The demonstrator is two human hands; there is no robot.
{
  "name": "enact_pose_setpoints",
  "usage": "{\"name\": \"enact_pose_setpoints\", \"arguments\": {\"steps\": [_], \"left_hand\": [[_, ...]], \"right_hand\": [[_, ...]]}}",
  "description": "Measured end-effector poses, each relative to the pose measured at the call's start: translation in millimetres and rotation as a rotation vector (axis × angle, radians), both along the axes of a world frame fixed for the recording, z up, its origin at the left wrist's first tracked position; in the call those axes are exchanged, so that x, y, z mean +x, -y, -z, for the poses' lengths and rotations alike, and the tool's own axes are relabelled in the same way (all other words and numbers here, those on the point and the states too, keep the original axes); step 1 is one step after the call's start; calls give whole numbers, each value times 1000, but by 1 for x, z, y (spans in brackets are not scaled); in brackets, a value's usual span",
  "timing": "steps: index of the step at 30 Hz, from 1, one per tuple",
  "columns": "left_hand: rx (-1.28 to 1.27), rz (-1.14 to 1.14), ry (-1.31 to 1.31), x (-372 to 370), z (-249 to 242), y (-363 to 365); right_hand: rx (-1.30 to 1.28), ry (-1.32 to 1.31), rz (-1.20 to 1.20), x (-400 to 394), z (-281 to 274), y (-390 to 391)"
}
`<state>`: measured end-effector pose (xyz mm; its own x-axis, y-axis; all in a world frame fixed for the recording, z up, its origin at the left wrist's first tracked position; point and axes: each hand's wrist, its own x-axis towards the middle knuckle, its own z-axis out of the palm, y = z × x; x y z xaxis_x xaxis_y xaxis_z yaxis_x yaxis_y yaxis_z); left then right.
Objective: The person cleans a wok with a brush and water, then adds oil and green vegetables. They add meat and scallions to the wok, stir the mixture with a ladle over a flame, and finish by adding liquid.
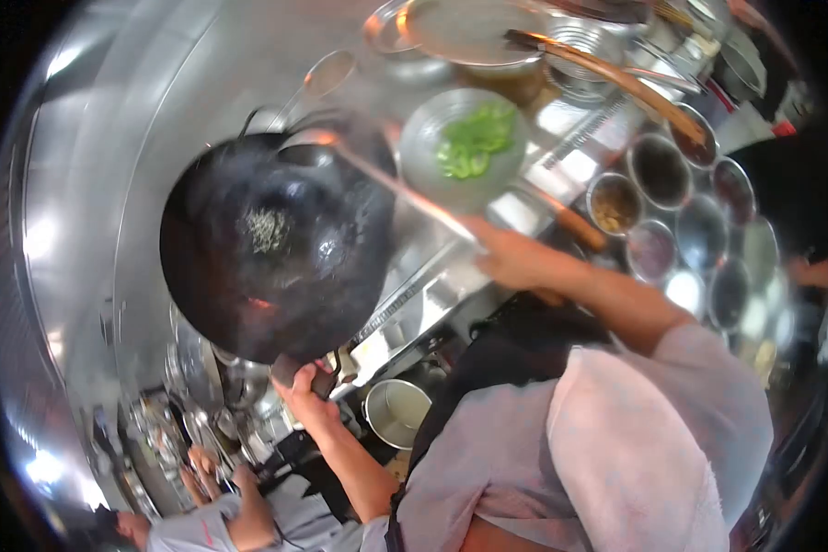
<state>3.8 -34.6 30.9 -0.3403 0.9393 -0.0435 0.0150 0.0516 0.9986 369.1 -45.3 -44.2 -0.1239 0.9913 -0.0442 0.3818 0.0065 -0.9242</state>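
A large black wok (pixel 276 304) sits on the steel range, with a small heap of pale chopped bits (pixel 265 230) and shiny liquid in it. My left hand (pixel 305 397) is closed around a dark pad (pixel 296 375) at the wok's near ear handle. In my right hand (pixel 509 258) is the long handle of a ladle (pixel 391 182), fingers wrapped round it. The ladle's head is over the wok's far rim, blurred by motion and steam. Beside the wok, a round metal dish (pixel 419 166) holds sliced green peppers (pixel 477 140).
Several seasoning pots (pixel 660 172) stand at the right. A wooden-handled tool (pixel 626 81) lies across a large pot (pixel 474 32) and the pots. Below is a white bucket (pixel 397 414). A co-worker (pixel 239 515) works at lower left, near stacked metal ware (pixel 193 363).
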Motion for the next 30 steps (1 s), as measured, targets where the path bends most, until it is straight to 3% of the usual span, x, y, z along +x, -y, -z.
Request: {"name": "enact_pose_setpoints", "arguments": {"steps": [6, 10, 12, 14, 15, 17, 20, 22, 26, 28, 29, 30], "left_hand": [[151, 22, -606, 53, -17, 26], [88, 43, -564, 52, -23, 22], [76, -12, -392, 36, -26, 5], [14, 139, -99, 17, -31, -21], [15, 167, -96, 4, -22, -31], [-346, 76, 286, -24, 7, -52], [-425, -32, 644, -5, 47, -57], [-418, -74, 835, 7, 67, -57], [-356, -63, 937, 33, 106, -62], [-299, -79, 970, 46, 112, -63], [-277, -49, 984, 48, 115, -63], [-258, -8, 985, 50, 118, -63]], "right_hand": [[-51, 30, -35, 2, 21, 20], [4, 58, -8, 0, 34, 13], [-56, 110, -32, 2, 17, -2], [-81, 110, -66, 3, 3, -22], [-26, 103, -73, -1, 8, -27], [39, 86, -57, -8, 28, -29], [181, 245, -105, -23, 82, -18], [66, 129, -126, -22, 47, -4], [18, 101, -119, -51, -12, -28], [526, 49, -235, -77, -2, -68], [537, 63, -321, -92, -32, -76], [149, -63, -351, -110, -83, -79]]}}
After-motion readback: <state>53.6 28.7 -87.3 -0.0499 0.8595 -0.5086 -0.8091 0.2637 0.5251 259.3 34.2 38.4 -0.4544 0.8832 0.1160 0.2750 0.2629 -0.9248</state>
